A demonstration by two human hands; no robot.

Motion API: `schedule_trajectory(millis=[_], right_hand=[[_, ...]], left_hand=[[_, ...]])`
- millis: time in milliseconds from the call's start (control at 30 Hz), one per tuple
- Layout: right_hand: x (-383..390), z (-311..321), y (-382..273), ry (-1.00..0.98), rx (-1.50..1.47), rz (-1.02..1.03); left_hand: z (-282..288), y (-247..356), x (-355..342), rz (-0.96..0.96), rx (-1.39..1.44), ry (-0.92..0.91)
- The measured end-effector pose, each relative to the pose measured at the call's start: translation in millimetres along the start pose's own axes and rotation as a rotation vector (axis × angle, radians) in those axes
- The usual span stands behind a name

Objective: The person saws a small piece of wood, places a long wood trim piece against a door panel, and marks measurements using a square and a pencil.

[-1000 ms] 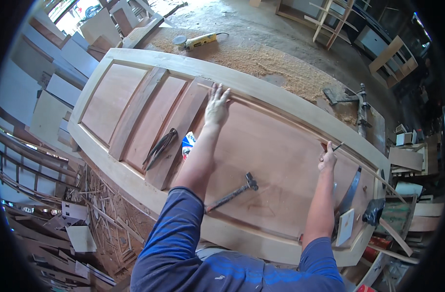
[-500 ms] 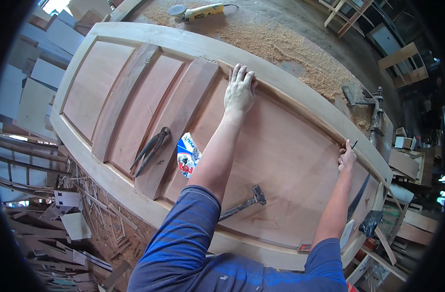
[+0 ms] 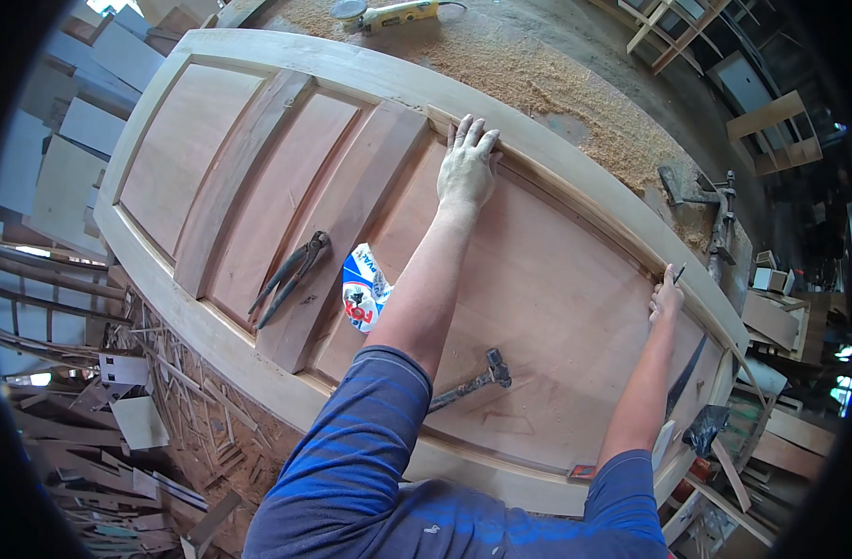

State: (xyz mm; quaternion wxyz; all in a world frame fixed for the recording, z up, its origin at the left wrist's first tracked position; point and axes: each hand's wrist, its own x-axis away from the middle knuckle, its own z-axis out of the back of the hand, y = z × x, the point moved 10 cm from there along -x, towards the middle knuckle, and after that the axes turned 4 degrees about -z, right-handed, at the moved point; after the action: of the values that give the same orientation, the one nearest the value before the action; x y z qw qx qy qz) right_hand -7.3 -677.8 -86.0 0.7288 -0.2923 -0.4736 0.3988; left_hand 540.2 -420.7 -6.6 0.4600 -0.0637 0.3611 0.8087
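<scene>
On the panelled wooden door (image 3: pixel 538 298), my left hand (image 3: pixel 468 163) lies with fingers stretched over a thin moulding strip (image 3: pixel 570 210) along the large panel's far edge. My right hand (image 3: pixel 666 296), fingers curled, holds a thin dark pencil-like tool (image 3: pixel 678 272) at the strip's right part. A hammer (image 3: pixel 498 368) rests on the large panel, left of my right forearm. Black pincers (image 3: pixel 291 275) and a blue-and-white packet (image 3: pixel 359 289) lie left of my left forearm. A dark saw blade (image 3: pixel 687 368) and a black plastic bag (image 3: pixel 706 427) are at the door's right end.
A yellow power tool (image 3: pixel 398 16) and a metal clamp (image 3: pixel 724 210) sit on the sawdust-covered bench (image 3: pixel 594 102) beyond the door. Boards (image 3: pixel 62 186) lean at left, scrap wood (image 3: pixel 212 429) covers the floor below, and wooden frames (image 3: pixel 771 130) stand at right.
The view has shifted. The strip and my left hand have moved rightward along the door; the strip's left end, earlier over the crossbar, now sits at the crossbar's edge.
</scene>
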Motion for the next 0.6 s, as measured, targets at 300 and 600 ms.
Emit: schedule_trajectory(millis=[300, 600], right_hand=[[-4, -2, -2, 0.024, 0.07, 0.041], [-9, 3, -1, 0.056, 0.103, 0.051]], left_hand=[[4, -1, 0, 0.01, 0.024, 0.038], [2, 0, -3, 0.018, 0.022, 0.042]])
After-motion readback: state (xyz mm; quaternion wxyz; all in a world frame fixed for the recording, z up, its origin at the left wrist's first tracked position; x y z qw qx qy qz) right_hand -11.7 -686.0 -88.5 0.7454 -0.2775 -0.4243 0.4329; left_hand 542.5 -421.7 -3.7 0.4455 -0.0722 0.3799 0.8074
